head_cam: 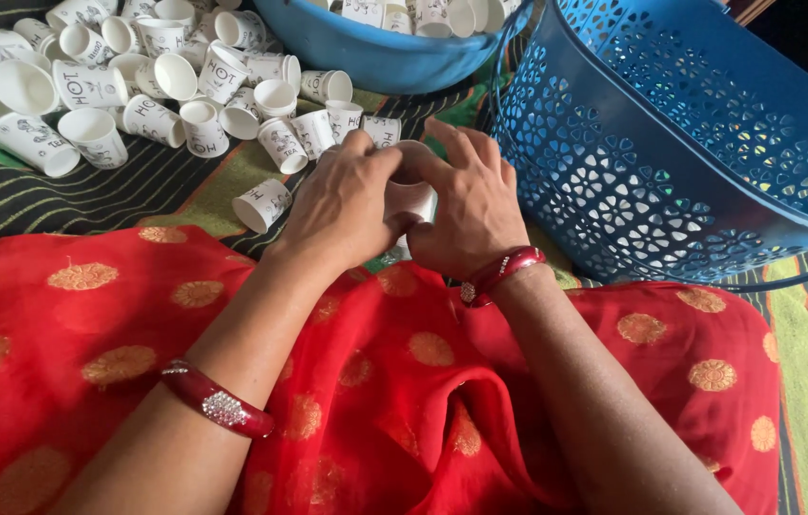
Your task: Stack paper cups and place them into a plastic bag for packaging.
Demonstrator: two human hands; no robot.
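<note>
Cup (410, 195) — between both hands (404, 205)

Bare forearms, a glossy dark-red bangle (216, 401) with a sparkling stone patch behind the left hand (342, 205), a matching bangle (499, 275) at the right hand (470, 205), red cloth (404, 381) with gold round motifs beneath the forearms

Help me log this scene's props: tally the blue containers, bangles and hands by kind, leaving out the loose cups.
tub: 1
basket: 1
bangles: 2
hands: 2, the left hand and right hand, both gripping a cup
Total: 6
</note>
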